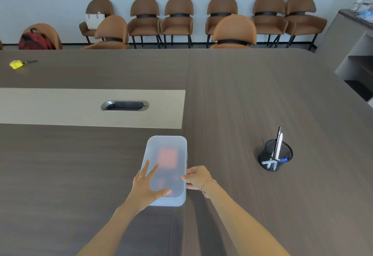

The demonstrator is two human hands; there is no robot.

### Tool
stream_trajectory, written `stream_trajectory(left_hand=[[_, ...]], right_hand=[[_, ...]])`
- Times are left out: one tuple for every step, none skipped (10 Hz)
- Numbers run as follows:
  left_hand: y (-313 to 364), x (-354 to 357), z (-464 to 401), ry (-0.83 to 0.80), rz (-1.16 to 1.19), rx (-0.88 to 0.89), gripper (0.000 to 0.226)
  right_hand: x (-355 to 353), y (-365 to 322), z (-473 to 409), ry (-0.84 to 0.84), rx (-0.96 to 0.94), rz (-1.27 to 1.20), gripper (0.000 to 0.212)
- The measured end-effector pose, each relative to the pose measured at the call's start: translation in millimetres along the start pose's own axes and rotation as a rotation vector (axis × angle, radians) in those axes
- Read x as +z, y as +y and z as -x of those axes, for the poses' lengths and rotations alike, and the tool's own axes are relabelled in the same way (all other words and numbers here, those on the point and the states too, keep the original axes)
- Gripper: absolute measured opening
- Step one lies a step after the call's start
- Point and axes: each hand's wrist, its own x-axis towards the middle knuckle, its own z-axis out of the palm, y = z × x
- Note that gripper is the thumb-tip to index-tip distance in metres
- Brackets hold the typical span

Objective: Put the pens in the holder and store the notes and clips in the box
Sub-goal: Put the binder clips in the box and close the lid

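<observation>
A frosted plastic box (pixel 171 144) lies on the dark table in front of me with its lid on. Orange notes (pixel 168 157) show blurred through the lid, with small dark shapes below them. My left hand (pixel 146 187) rests flat on the lid's near left part, fingers spread. My right hand (pixel 196 177) grips the box's right edge near the front corner. To the right stands a black mesh holder (pixel 276 155) with several pens (pixel 279 144) standing in it.
A beige strip with a metal cable port (pixel 124 106) runs across the table behind the box. A yellow object (pixel 16 64) lies at the far left. Brown chairs (pixel 233 31) line the far edge and wall. A grey shelf unit (pixel 355 53) stands at right.
</observation>
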Motion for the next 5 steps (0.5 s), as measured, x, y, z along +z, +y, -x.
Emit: stream_trajectory(left_hand=[[-1,1,-1,-0.006,-0.008,-0.012,0.114],[0,1,-2,-0.007,-0.015,-0.009,0.114],[3,1,0,-0.008,-0.02,-0.016,0.107],[3,2,0,-0.005,-0.003,-0.016,0.099],[9,0,2,0.0,-0.028,-0.009,0.1]], right_hand=[[3,-3,3,0.024,0.012,0.019,0.034],[3,-3,3,0.049,0.02,0.013,0.03],[5,-3,9,0.084,0.024,0.001,0.02],[7,1,6,0.108,-0.022,0.008,0.013],[7,1,13,0.083,-0.042,0.023,0.017]])
